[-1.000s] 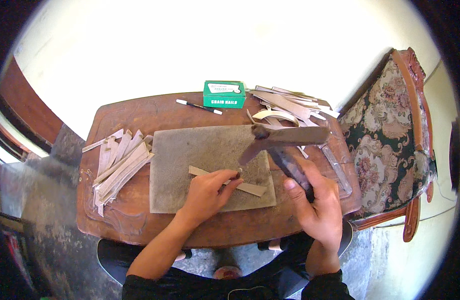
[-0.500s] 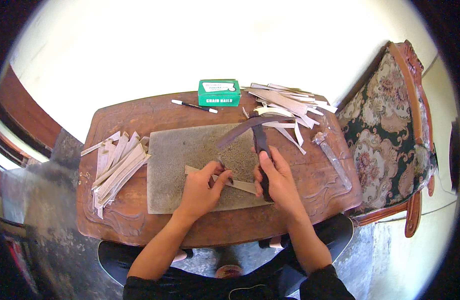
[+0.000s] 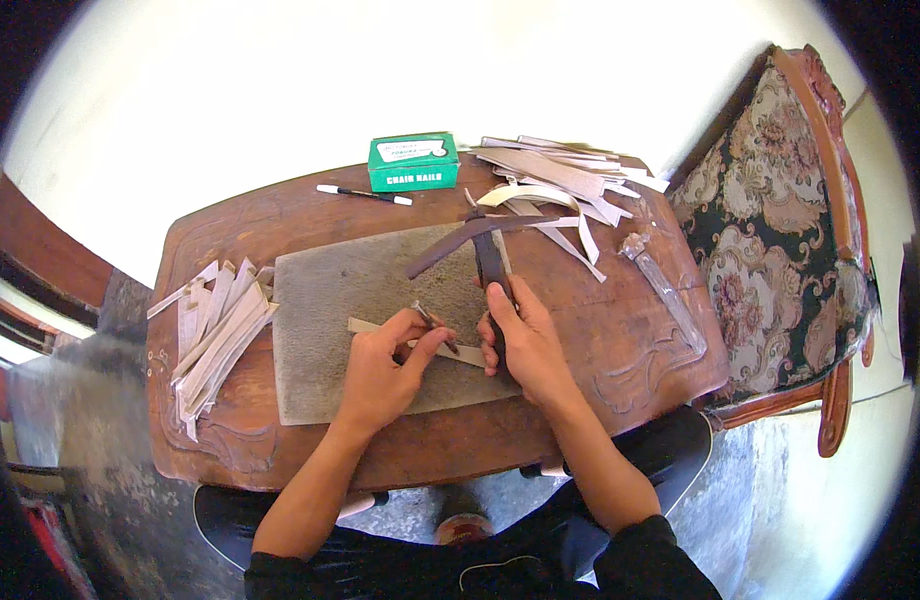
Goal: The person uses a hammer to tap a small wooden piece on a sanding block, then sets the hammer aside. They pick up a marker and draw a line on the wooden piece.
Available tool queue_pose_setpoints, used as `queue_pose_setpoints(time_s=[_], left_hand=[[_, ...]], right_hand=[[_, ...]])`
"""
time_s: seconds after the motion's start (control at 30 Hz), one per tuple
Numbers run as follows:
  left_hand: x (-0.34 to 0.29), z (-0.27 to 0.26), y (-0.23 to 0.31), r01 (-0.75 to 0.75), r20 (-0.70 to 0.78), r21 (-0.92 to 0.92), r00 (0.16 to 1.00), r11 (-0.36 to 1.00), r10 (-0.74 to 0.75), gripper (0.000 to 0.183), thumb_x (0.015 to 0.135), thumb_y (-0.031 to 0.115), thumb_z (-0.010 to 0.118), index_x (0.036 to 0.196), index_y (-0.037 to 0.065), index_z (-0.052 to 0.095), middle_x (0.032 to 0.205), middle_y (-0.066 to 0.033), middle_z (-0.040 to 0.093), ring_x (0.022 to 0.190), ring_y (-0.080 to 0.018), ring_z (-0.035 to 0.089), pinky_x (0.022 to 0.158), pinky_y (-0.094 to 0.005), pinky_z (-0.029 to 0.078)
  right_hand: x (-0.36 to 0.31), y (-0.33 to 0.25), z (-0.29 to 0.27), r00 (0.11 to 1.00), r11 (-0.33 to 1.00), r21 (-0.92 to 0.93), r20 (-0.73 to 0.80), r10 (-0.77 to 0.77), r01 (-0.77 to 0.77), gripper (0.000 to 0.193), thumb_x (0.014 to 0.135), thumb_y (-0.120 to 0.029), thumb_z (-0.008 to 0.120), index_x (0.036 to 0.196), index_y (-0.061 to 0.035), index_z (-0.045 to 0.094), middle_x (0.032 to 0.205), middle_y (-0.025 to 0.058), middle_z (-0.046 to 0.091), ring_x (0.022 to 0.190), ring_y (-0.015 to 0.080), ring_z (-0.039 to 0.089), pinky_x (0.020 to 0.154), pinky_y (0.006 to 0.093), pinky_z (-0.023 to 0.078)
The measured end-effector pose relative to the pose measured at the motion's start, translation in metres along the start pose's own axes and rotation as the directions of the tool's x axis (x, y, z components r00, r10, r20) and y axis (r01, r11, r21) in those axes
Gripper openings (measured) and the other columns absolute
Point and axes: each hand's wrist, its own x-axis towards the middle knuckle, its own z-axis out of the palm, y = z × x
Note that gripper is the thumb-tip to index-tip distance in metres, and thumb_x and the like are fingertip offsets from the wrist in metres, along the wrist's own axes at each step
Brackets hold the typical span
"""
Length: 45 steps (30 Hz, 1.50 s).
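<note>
Nearby lie strips (image 3: 227, 345) — left fingers (image 3: 405, 325) pinch a rod (image 3: 423, 314), right fingers (image 3: 504, 307) clasp a hammer (image 3: 491, 260).

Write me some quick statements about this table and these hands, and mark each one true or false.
1. The right hand grips a dark hammer by its handle. True.
2. The left hand holds nothing. False: it pinches a thin, dark rod in its fingers.
3. A pile of pale strips lies left of the grey slab. True.
4. The pen lies on the grey slab. False: the pen lies on the wooden table, near the green box.
5. The flower-patterned chair stands at the table's left. False: it stands at the right.
</note>
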Motion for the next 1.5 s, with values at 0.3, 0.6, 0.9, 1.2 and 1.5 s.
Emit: queue_pose_setpoints(time_s=[0.3,0.6,0.9,1.2,1.5], left_hand=[[-0.001,0.001,0.006,-0.059,-0.016,0.144,0.998,0.988,0.062,0.014,0.094,0.014,0.073,0.093,0.001,0.069,0.082,-0.0122,0.076,0.061,-0.0174,0.069,0.056,-0.0295,0.050],[-0.005,0.007,0.007,-0.085,-0.049,0.222,0.994,0.971,0.099,0.017,0.092,0.018,0.075,0.091,0.002,0.068,0.083,-0.0129,0.076,0.061,-0.0224,0.070,0.057,-0.0326,0.052],[-0.006,0.005,0.009,-0.135,0.013,0.199,0.991,0.971,0.136,0.012,0.092,0.012,0.074,0.095,0.001,0.072,0.085,-0.0136,0.076,0.073,-0.0212,0.075,0.063,-0.0317,0.055],[-0.008,0.008,0.003,-0.208,0.028,0.290,0.977,0.934,0.209,0.014,0.091,0.013,0.076,0.099,0.002,0.072,0.087,-0.0142,0.075,0.069,-0.0239,0.073,0.061,-0.0326,0.054],[-0.007,0.009,0.003,-0.255,0.000,0.268,0.964,0.929,0.264,0.017,0.090,0.018,0.076,0.101,0.005,0.073,0.090,-0.0130,0.075,0.065,-0.0268,0.071,0.060,-0.0358,0.055]], right_hand=[[0.001,-0.001,0.000,1.000,1.000,-0.020,-0.003,0.014,-0.014,0.038,0.108,-0.039,0.051,0.131,-0.0093,0.056,0.070,-0.0013,0.048,0.051,0.0072,0.047,0.046,0.0251,0.042],[0.002,0.001,-0.002,1.000,0.999,-0.037,0.009,0.004,-0.004,0.038,0.108,-0.038,0.051,0.132,-0.0092,0.056,0.070,-0.0020,0.048,0.051,0.0069,0.046,0.045,0.0248,0.042],[0.002,0.001,-0.001,1.000,0.999,-0.045,0.008,0.005,-0.005,0.038,0.108,-0.038,0.052,0.132,-0.0086,0.056,0.070,-0.0015,0.048,0.050,0.0075,0.046,0.046,0.0256,0.042],[0.000,-0.004,0.000,1.000,0.999,-0.044,-0.003,0.031,-0.032,0.036,0.108,-0.037,0.052,0.132,-0.0106,0.057,0.070,-0.0016,0.049,0.051,0.0079,0.045,0.047,0.0253,0.040],[-0.036,-0.059,-0.022,0.955,0.872,-0.411,-0.012,-0.297,0.266,0.031,0.105,-0.028,0.059,0.126,-0.0052,0.060,0.073,0.0005,0.056,0.058,0.0120,0.051,0.054,0.0287,0.042]])
